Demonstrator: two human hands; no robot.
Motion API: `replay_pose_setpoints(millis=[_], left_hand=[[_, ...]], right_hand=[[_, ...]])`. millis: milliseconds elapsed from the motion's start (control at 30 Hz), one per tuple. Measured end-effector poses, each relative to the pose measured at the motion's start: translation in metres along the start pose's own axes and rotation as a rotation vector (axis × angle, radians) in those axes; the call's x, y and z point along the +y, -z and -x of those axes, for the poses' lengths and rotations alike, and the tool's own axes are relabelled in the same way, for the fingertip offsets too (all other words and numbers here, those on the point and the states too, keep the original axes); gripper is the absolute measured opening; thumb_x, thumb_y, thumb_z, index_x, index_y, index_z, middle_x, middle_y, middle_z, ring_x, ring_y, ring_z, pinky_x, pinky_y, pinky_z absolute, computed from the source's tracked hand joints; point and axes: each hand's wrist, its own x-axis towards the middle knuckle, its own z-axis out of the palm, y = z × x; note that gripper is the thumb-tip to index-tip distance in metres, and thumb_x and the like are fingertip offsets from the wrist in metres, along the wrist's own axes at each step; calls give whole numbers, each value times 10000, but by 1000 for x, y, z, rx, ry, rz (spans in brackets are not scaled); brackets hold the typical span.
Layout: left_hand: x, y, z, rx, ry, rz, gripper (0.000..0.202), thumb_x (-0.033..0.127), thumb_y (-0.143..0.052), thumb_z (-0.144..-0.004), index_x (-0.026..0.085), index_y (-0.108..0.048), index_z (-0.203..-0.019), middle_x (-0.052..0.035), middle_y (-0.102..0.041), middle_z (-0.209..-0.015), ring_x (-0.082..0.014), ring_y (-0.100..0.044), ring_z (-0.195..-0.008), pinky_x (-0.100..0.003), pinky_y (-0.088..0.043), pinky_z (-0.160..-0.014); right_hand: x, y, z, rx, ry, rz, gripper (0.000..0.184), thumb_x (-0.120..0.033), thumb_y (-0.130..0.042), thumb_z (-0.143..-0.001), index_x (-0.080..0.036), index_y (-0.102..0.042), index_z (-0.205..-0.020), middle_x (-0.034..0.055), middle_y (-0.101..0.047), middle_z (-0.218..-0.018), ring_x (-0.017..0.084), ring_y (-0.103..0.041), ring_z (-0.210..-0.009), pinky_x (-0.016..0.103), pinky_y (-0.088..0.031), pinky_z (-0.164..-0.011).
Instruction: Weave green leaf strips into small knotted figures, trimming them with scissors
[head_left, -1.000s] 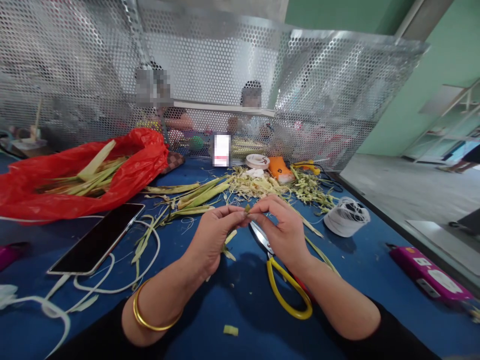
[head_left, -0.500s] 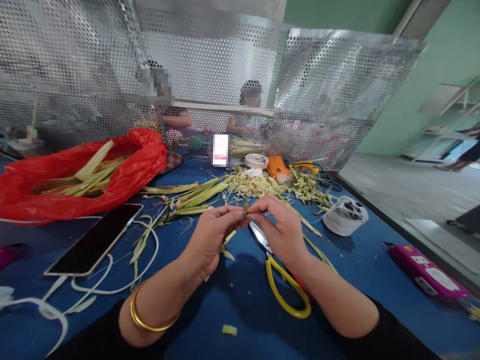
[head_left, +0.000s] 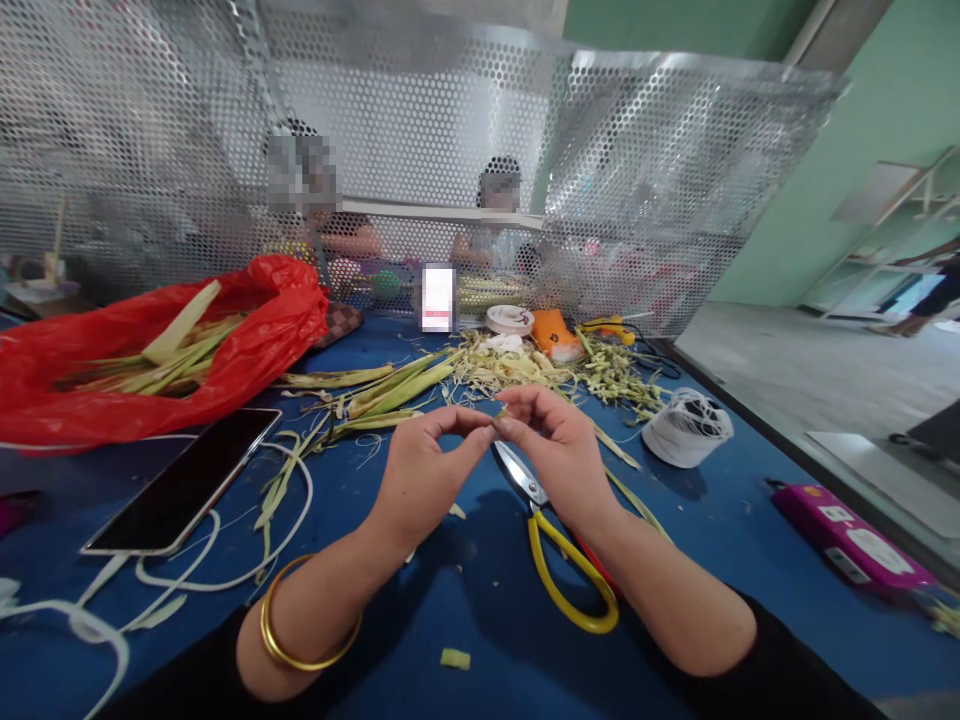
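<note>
My left hand [head_left: 426,478] and my right hand [head_left: 564,452] meet over the middle of the blue table, thumbs and fingertips pinched together. Between the fingertips is a small greenish piece of leaf [head_left: 500,413], mostly hidden by the fingers. Scissors [head_left: 534,492] with yellow handles lie on the table beside and partly under my right hand, blades pointing away. Nearer me lies a small cut leaf piece [head_left: 455,659]. Just beyond my hands are long green leaf strips [head_left: 409,388] and a heap of pale shreds [head_left: 502,370].
A red plastic bag [head_left: 277,300] of leaves and a phone [head_left: 187,480] with white cable lie left. White cord [head_left: 686,440] and a purple box [head_left: 851,540] are right. Beyond the perforated metal screen [head_left: 637,150] sit two people. Another stands far right.
My left fingers have shifted and opened out a little, and the leaf piece between the fingertips now shows less. Both hands stay close together; the view has moved slightly.
</note>
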Motion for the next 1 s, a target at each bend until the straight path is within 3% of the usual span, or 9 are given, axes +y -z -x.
replay_pose_setpoints(millis=[100,233,433,500,700,900,1000], left_hand=[[0,0,0,19,-29,-78,131,279,-623,-777,210,-735,-775,-18,-748,-788,-205,-669,-776,-319,-492,-778],[-2,0,0,32,-69,-119,153,305,-609,-799,221,-736,-780,-8,-743,-773,-202,-663,-746,-303,-486,-731],[-6,0,-1,-12,-5,-50,159,307,-590,-820,211,-707,-770,-6,-720,-760,-198,-663,-770,-294,-488,-751],[-7,0,-1,-16,20,-3,154,305,-589,-818,204,-692,-764,-8,-710,-759,-196,-661,-773,-291,-490,-752],[-5,-1,-2,-21,43,43,168,314,-596,-814,195,-676,-726,-6,-689,-707,-178,-643,-728,-279,-489,-717],[2,-2,-1,-72,60,131,149,284,-591,-818,191,-705,-798,-27,-710,-790,-183,-650,-793,-304,-499,-790],[1,-1,-2,-66,65,103,142,274,-588,-814,189,-691,-764,-17,-690,-750,-172,-636,-754,-289,-487,-758]], right_hand=[[1,0,0,-44,-18,6,78,-247,-627,-792,-196,-659,-842,-6,-621,-705,146,-564,-667,282,-478,-666],[-2,0,1,-1,26,118,76,-229,-625,-800,-189,-637,-737,-9,-615,-657,143,-555,-627,269,-461,-620],[-4,1,4,10,325,353,128,-152,-595,-838,-211,-616,-726,2,-608,-723,151,-559,-704,272,-445,-682],[-3,2,3,-13,367,401,131,-157,-582,-856,-219,-610,-745,8,-606,-742,157,-565,-723,275,-447,-689],[-2,4,3,-14,413,481,114,-167,-598,-851,-228,-620,-757,15,-635,-764,173,-584,-760,293,-450,-703],[-6,4,3,54,321,386,116,-169,-623,-827,-218,-615,-722,-8,-618,-698,152,-565,-670,273,-450,-643],[-5,4,3,14,370,400,116,-163,-604,-849,-219,-630,-750,5,-625,-738,158,-582,-714,281,-462,-667]])
